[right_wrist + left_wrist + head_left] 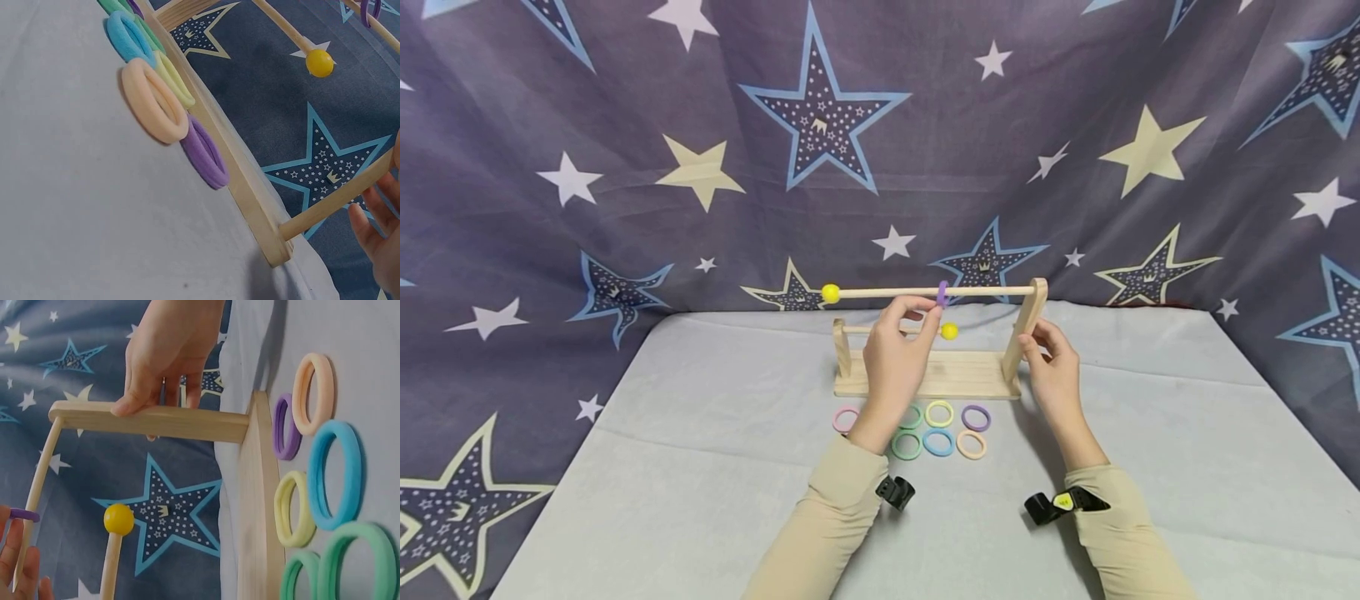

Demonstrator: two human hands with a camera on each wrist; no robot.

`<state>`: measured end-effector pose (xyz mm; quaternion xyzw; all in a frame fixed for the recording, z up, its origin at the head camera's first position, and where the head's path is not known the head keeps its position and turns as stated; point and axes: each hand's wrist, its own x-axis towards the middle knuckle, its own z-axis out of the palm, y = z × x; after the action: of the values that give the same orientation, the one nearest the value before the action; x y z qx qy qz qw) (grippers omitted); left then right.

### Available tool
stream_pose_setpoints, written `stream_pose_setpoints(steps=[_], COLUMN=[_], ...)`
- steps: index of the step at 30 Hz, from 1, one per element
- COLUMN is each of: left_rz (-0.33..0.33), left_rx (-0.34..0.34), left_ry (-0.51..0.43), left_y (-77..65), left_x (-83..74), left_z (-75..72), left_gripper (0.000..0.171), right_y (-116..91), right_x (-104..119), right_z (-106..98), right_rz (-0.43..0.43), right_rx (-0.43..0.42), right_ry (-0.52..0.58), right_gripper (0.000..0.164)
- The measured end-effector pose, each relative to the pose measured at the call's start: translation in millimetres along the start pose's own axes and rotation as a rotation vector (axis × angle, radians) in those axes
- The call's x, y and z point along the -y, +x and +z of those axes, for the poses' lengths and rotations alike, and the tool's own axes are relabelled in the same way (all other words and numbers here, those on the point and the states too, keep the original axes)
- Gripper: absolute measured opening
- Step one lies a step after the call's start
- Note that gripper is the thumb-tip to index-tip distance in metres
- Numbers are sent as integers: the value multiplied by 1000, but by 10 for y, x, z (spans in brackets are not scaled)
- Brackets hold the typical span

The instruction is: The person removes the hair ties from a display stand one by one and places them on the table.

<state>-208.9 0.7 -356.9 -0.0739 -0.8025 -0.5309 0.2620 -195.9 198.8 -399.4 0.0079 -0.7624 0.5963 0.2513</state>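
A wooden stand (955,385) has a tall upright on the right and a short one on the left, each bearing a rod tipped with a yellow ball. My left hand (898,354) pinches a purple hair tie (942,293), which encircles the long upper rod (880,292) around its middle. With thumb in front and fingers behind, my right hand (1054,367) grips the tall upright (1026,325). The left wrist view shows that thumb on the upright (181,422). The lower rod's yellow ball (319,63) shows in the right wrist view; no hair tie is visible on that rod.
In front of the stand lie several hair ties on the grey cloth: pink (846,419), yellow (939,413), purple (976,417), blue (938,442), peach (972,444) and green (906,445). A star-patterned curtain (760,217) hangs behind the table.
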Motion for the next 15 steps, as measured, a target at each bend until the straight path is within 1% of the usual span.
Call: stream_pose_setpoints(steps=[8,15], left_rz=[0,-16], left_rx=[-9,-25], left_ry=[-18,-72], left_y=[1,21], left_x=[106,148], left_z=[-79,-155], left_gripper=[11,12], right_y=[-3,-1], right_x=[-10,-12], right_z=[1,3], right_rz=[-6,-8], right_rx=[-3,-4], right_ry=[0,-12], right_gripper=[32,33])
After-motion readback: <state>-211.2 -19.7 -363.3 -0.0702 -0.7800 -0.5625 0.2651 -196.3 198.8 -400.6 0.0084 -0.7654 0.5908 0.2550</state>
